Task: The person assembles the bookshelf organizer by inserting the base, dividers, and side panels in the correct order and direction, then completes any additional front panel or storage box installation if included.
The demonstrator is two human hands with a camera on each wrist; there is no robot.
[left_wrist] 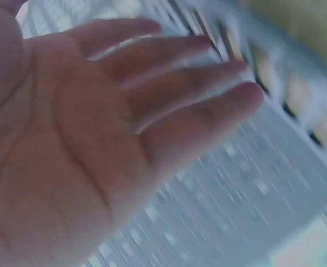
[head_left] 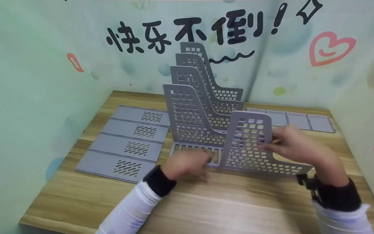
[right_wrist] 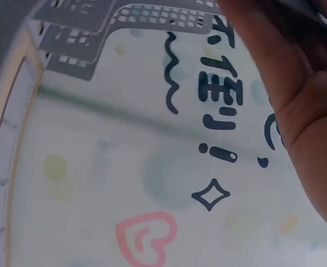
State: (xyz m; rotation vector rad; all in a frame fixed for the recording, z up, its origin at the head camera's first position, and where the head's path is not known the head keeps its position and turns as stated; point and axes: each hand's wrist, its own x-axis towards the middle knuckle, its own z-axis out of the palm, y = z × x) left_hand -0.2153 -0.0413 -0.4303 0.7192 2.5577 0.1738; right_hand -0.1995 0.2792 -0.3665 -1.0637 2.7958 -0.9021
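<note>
My right hand (head_left: 299,143) holds a grey perforated magazine-file side panel (head_left: 243,146) upright by its tall edge, thumb on the near face. The panel stands at the front right of the slotted grey base (head_left: 190,144). Beside that panel, my left hand (head_left: 185,164) is over the base's front edge, blurred in the head view. In the left wrist view its palm (left_wrist: 85,128) faces the camera with the fingers extended and nothing in them. Behind the hands, several matching side panels (head_left: 193,113) stand upright in a row, one behind another.
Several flat grey panels (head_left: 109,154) with slanted slots lie joined at the left of the wooden table (head_left: 232,204). A row of small grey plates (head_left: 299,121) lies at the back right. Printed cloth walls (head_left: 287,74) enclose the table's back and sides.
</note>
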